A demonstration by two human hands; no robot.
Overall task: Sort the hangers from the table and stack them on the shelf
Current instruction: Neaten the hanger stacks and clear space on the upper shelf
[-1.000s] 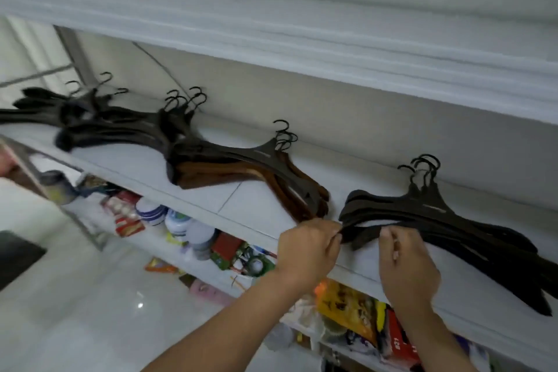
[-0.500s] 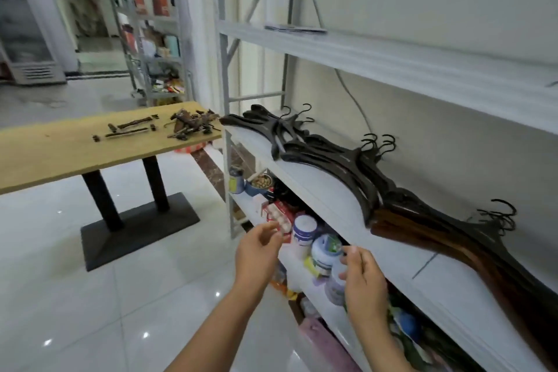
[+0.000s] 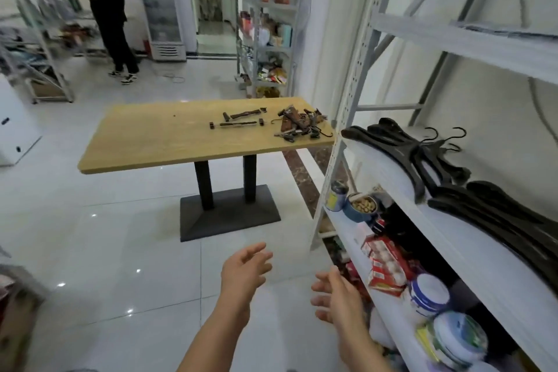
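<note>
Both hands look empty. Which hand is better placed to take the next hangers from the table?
Left, probably, by a little. The left hand is open and reaches further toward the table. The right hand, also open, sits lower beside the shelf. The hangers are far from both.

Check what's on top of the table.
Table holds two loose hangers and a tangled hanger pile. Pile count unclear: pieces cover each other.

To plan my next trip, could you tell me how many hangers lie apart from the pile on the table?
2. One loose hanger lies nearer the table's far edge, the second hanger just in front of it, both left of the pile, whose tangle may hide more.
</note>
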